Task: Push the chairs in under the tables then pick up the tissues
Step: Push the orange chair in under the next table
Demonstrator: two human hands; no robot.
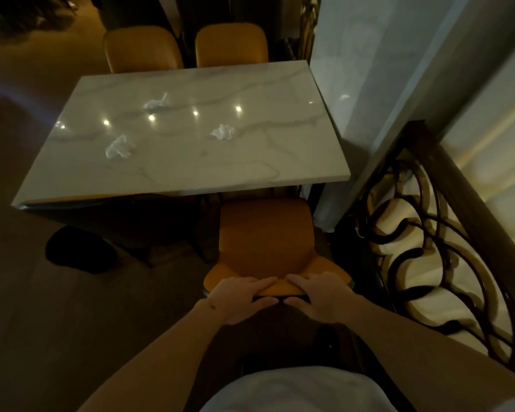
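An orange chair [263,233] stands at the near right side of a marble table [250,162], its seat partly under the tabletop. My left hand [238,298] and my right hand [321,295] both grip the top of its backrest, side by side. Three crumpled white tissues lie on the table: one at the near left [119,147], one toward the middle [222,132], one farther back [156,102]. Two more orange chairs [143,50] [232,44] stand at the far side, their backs close to the table's edge.
A dark ornate metal railing [428,233] runs along the right, next to a pale wall [369,69]. A dark object [79,249] lies on the brown floor left of the chair. Open floor stretches to the left of the table.
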